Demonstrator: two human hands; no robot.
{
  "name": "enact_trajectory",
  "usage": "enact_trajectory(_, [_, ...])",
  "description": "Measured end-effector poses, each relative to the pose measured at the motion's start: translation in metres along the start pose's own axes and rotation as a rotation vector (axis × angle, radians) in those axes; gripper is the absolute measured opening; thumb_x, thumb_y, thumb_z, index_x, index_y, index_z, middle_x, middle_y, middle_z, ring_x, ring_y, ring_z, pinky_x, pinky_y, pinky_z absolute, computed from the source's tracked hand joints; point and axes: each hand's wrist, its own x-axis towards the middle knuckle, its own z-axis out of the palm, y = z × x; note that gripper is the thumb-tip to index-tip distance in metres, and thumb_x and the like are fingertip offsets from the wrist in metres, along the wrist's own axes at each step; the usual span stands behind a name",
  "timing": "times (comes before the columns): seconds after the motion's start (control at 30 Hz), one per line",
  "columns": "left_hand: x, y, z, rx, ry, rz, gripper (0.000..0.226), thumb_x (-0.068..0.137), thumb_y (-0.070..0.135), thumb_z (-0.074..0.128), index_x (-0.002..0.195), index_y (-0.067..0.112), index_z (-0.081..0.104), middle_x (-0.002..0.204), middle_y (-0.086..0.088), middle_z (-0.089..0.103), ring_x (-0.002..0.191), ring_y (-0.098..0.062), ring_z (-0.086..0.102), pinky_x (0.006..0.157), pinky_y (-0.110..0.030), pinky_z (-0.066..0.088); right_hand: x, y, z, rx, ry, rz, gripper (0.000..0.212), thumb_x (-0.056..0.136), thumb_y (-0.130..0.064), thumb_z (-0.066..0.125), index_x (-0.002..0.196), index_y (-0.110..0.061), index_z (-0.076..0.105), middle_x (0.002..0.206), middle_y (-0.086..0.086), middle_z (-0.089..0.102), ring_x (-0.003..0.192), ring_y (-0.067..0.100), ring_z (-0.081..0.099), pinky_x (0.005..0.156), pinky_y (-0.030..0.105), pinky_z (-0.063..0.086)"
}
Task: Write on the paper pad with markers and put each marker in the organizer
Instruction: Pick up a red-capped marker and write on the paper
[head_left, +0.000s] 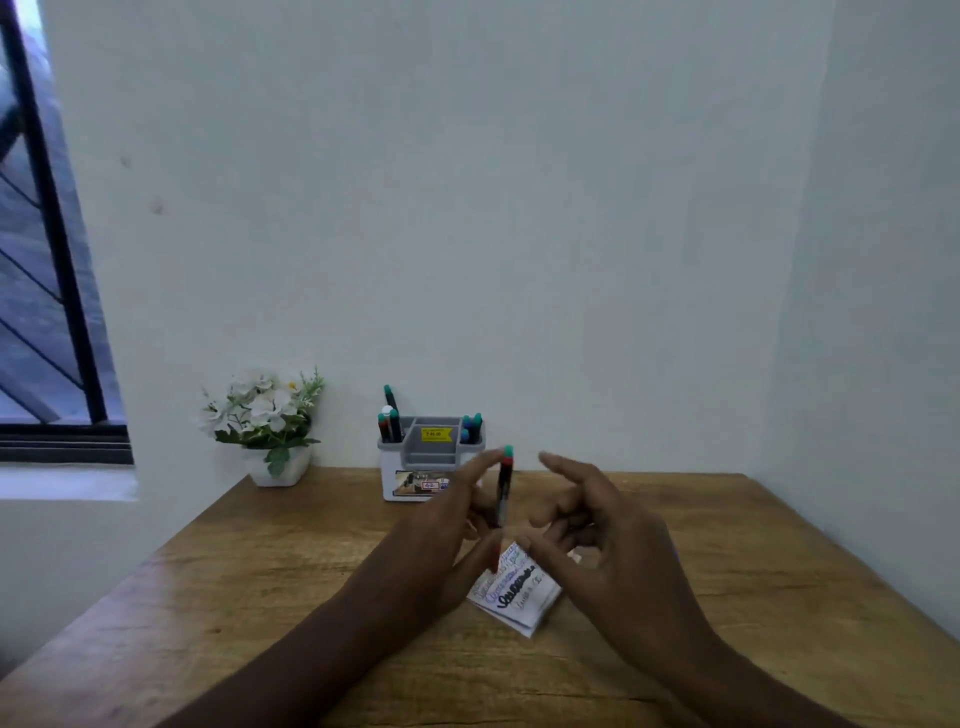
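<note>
My left hand pinches a dark marker upright, its teal cap end up, in front of the organizer. My right hand hovers just right of the marker with loosely spread fingers and holds nothing. Under both hands lies the small white paper pad with several lines of coloured writing, partly hidden by my fingers. The white and grey organizer stands at the back of the wooden table. Markers stand in its left compartment and blue-capped markers in its right one.
A white pot of artificial white flowers stands left of the organizer, against the wall. The wooden table meets white walls at the back and on the right. A barred window is at the far left.
</note>
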Motion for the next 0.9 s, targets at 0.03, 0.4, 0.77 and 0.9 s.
enact_trajectory(0.03, [0.0,-0.003,-0.001,-0.001,0.036,-0.003,0.093,0.097,0.025,0.071,0.159,0.051,0.006,0.103,0.022,0.06,0.093,0.002,0.064,0.08,-0.019,0.057,0.002,0.003,-0.004,-0.009,0.044,-0.01,0.063,0.085,-0.02,0.088,0.141,-0.032,0.06,0.092,-0.011,0.075,0.084,0.013,0.076,0.074,0.023,0.063])
enact_trajectory(0.4, [0.018,-0.036,-0.02,0.084,0.207,-0.098,0.105,0.088,0.013,0.081,0.158,0.046,0.011,0.089,0.013,0.065,0.082,0.003,0.069,0.068,-0.004,0.051,0.019,0.041,-0.038,-0.325,0.161,-0.065,0.046,0.086,-0.013,0.084,0.125,-0.025,0.061,0.081,-0.012,0.072,0.082,0.006,0.07,0.073,0.019,0.056])
enact_trajectory(0.77, [0.024,-0.046,-0.038,0.127,0.364,-0.201,0.093,0.084,0.004,0.083,0.156,0.028,0.029,0.088,0.018,0.065,0.079,0.004,0.069,0.071,-0.004,0.051,0.016,0.041,-0.027,-0.435,0.099,-0.084,0.028,0.088,-0.018,0.079,0.112,-0.025,0.067,0.084,-0.014,0.069,0.082,0.005,0.067,0.076,0.033,0.06])
enact_trajectory(0.9, [0.055,-0.043,-0.044,0.158,0.373,-0.152,0.088,0.086,0.002,0.078,0.155,0.029,0.03,0.089,0.013,0.064,0.078,-0.005,0.067,0.068,-0.023,0.06,0.015,0.05,-0.021,-0.404,0.066,-0.029,0.026,0.088,-0.017,0.077,0.111,-0.024,0.068,0.085,-0.011,0.07,0.082,0.007,0.068,0.075,0.037,0.061])
